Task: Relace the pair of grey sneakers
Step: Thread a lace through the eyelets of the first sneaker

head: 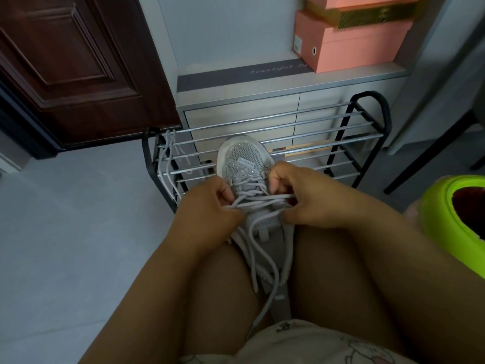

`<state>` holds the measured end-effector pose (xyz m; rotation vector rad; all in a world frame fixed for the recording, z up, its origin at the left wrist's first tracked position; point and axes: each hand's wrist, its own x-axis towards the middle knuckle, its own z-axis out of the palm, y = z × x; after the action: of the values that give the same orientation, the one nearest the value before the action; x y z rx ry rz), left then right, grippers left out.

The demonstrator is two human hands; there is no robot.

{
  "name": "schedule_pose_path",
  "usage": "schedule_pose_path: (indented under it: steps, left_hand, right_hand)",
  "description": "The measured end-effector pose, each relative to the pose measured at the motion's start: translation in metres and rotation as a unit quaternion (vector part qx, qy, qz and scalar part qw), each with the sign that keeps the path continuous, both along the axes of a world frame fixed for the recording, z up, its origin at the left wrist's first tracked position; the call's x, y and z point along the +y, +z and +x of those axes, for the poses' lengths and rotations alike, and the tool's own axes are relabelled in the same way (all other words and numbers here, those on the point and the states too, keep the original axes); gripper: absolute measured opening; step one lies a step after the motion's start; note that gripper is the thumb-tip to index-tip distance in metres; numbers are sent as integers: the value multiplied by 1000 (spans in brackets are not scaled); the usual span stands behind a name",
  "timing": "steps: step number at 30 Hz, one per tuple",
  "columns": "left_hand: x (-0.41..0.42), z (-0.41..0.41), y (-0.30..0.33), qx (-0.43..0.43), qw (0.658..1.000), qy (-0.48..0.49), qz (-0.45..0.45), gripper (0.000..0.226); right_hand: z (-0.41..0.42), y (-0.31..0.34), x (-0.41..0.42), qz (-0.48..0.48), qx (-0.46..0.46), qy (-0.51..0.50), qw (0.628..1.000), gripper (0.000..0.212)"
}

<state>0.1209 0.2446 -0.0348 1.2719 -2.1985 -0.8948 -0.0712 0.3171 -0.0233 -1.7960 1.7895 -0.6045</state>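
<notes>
A grey sneaker point(242, 158) with a glittery mesh toe lies between my thighs, toe pointing away toward the shoe rack. Its grey lace point(262, 199) crosses the upper eyelets, and the loose ends trail down between my legs. My left hand point(210, 206) pinches the lace on the shoe's left side. On the right side, my right hand point(299, 195) grips the lace with curled fingers. A second grey lace point(165, 164) hangs over the rack's left end. The other sneaker is not in view.
A black and chrome shoe rack point(367, 132) stands just beyond the sneaker, against a grey cabinet point(236, 111). Pink boxes point(349, 40) sit on the cabinet top. A dark wooden door point(73, 69) is at the left, a lime green container point(451, 206) at the right.
</notes>
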Motion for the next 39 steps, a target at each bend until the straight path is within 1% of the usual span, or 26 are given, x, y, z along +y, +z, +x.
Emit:
schedule_pose_path:
  steps: [4, 8, 11, 15, 17, 20, 22, 25, 26, 27, 28, 30, 32, 33, 35, 36, 37, 39]
  left_hand:
    - [1, 12, -4, 38, 999, -19, -13, 33]
    - [5, 13, -3, 28, 997, -55, -36, 52]
    - [6, 11, -2, 5, 997, -57, -56, 49]
    - [5, 10, -1, 1, 997, -59, -45, 43]
    - [5, 10, -1, 15, 998, -57, -30, 41]
    - [4, 11, -2, 37, 998, -48, -24, 42]
    - [4, 12, -3, 57, 997, -44, -11, 40]
    - [5, 12, -3, 75, 996, -52, 6, 26]
    - [5, 12, -3, 77, 996, -51, 10, 24]
    - [5, 12, -4, 78, 996, -47, 13, 23]
    - [4, 12, -4, 78, 996, -42, 15, 23]
    - [4, 12, -4, 78, 996, -36, 21, 24]
    - [5, 11, -4, 81, 996, -36, 30, 22]
    - [5, 11, -3, 83, 995, -36, 33, 20]
    - [6, 10, -2, 86, 995, -37, 37, 16]
    - [6, 10, -2, 85, 995, -37, 35, 16]
    - [7, 10, -2, 82, 995, -36, 33, 16]
    - [7, 10, -2, 83, 996, -30, 28, 17]
  right_hand:
    - [-7, 4, 7, 3, -20, 8, 1000, 47]
    - [-5, 7, 8, 7, -3, 21, 1000, 54]
    - [-2, 9, 9, 9, 12, 23, 1000, 57]
    - [-3, 10, 8, 16, 32, 27, 999, 56]
    - [-5, 10, 7, 25, 2, 30, 999, 51]
    - [-11, 12, 8, 45, -104, 38, 993, 37]
    - [-13, 13, 7, 29, -122, 35, 992, 26]
    - [-14, 11, 3, -12, -158, -22, 987, 8]
    - [-14, 10, 2, -27, -166, -57, 984, 8]
    - [-13, 8, 0, -45, -153, -88, 983, 10]
    - [-13, 7, -2, -68, -118, -110, 985, 11]
    - [-5, 6, -3, -129, -33, -115, 984, 8]
    - [8, 9, -2, -188, 33, -57, 980, 12]
    - [15, 10, -1, -200, 80, -16, 976, 16]
    - [28, 10, -3, -192, 209, 44, 958, 21]
    - [31, 10, -4, -180, 256, 56, 948, 20]
    - [33, 10, -6, -172, 277, 56, 944, 17]
    - [31, 12, -7, -166, 267, 36, 949, 11]
